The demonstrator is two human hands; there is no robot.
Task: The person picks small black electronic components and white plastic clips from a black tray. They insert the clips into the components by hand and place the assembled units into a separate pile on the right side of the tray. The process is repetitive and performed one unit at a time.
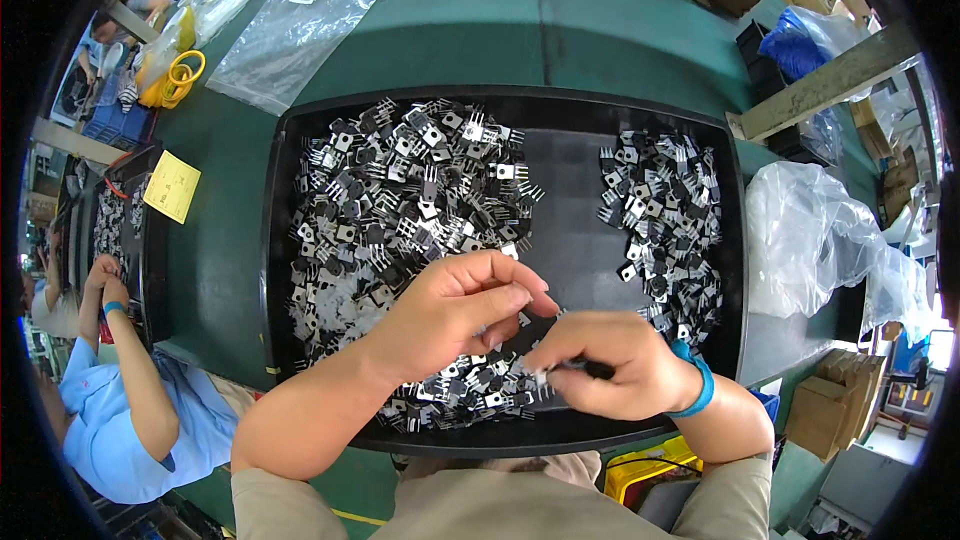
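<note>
A black tray (570,285) in front of me holds loose transistors with metal tabs and three legs. A large transistor heap (400,175) fills its left side and runs to the near edge; a smaller transistor pile (665,205) lies along the right wall. My left hand (470,305) hovers over the near part of the large heap, fingers curled in; what they hold, if anything, I cannot make out. Close on its right, my right hand (615,365) is closed, with a dark transistor body (599,370) showing in its curled fingers and a metallic bit at its fingertips.
Beyond the tray a clear plastic bag (310,15) lies flat on the green table (470,30). More crumpled plastic (810,235) stands to the right. At left are a yellow paper tag (172,186) and a co-worker (140,420) at another tray. A metal post (830,85) rises at far right.
</note>
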